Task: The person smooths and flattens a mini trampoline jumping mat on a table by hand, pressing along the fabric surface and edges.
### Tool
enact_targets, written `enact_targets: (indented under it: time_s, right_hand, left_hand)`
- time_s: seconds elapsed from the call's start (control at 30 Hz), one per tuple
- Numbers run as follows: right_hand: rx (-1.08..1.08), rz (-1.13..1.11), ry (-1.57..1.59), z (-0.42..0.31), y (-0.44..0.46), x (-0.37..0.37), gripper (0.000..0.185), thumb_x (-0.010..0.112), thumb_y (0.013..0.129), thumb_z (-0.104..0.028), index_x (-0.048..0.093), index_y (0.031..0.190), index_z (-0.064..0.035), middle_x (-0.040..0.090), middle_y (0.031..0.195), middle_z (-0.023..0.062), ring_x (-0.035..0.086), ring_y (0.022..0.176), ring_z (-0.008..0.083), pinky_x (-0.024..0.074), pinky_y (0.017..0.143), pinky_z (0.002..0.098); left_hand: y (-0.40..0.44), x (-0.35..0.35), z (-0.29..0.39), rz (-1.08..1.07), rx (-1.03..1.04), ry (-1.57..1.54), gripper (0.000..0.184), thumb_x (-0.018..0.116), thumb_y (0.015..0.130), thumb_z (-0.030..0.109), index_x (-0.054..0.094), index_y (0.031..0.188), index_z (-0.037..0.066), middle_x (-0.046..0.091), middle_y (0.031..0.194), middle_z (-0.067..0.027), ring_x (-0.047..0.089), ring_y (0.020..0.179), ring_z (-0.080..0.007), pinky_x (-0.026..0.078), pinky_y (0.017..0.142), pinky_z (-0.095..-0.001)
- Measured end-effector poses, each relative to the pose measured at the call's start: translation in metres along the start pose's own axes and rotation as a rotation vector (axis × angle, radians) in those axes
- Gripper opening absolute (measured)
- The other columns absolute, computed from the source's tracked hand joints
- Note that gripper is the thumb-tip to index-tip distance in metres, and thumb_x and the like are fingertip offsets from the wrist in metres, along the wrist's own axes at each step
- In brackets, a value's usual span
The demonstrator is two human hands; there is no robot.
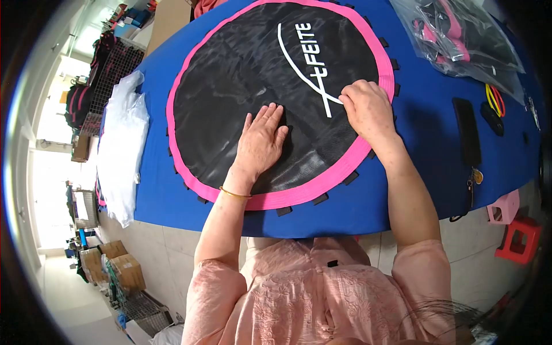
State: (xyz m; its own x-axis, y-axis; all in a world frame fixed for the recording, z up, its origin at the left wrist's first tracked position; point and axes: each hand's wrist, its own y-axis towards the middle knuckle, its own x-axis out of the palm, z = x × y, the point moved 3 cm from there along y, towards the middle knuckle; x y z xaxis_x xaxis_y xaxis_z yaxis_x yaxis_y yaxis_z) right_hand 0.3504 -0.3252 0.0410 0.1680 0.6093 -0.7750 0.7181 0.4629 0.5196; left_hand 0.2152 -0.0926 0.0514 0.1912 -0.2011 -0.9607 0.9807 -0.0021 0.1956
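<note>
A round black mesh mat with a pink border and short black tabs around its rim lies flat on the blue-covered table. White lettering and a curved line are printed on it. My left hand rests palm down on the black mesh, fingers stretched out, a gold bangle on the wrist. To the right, my right hand is on the mat between the print and the pink border. Its fingers are curled, thumb and forefinger together at the end of the white line. Whatever they pinch is too small to make out.
Clear plastic bags lie at the table's left edge. A transparent bag with pink and black items sits at the far right. Nearer are a dark phone-like slab, keys and coloured bands. A red stool stands on the floor.
</note>
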Motion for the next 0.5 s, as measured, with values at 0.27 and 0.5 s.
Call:
enact_targets:
  time_s: [0.27, 0.5]
  right_hand:
    - [0.020, -0.016, 0.001, 0.000, -0.001, 0.000, 0.010, 0.070, 0.097, -0.018, 0.073, 0.100, -0.0085, 0.068, 0.100, 0.0086, 0.065, 0.099, 0.0323, 0.0501, 0.092, 0.0462]
    - [0.029, -0.043, -0.007, 0.001, 0.000, 0.001, 0.011, 0.070, 0.096, -0.017, 0.073, 0.103, -0.0086, 0.068, 0.102, 0.0090, 0.064, 0.101, 0.0322, 0.0499, 0.094, 0.0458]
  left_hand:
    - [-0.048, -0.014, 0.085, -0.095, 0.241, -0.129, 0.045, 0.062, 0.101, 0.022, 0.062, 0.142, 0.002, 0.060, 0.149, -0.0191, 0.055, 0.141, -0.0352, 0.034, 0.123, -0.0577]
    - [-0.026, -0.007, 0.043, -0.069, 0.151, 0.041, 0.065, 0.056, 0.084, -0.002, 0.058, 0.148, 0.006, 0.058, 0.154, -0.0132, 0.052, 0.145, -0.0315, 0.032, 0.124, -0.0590]
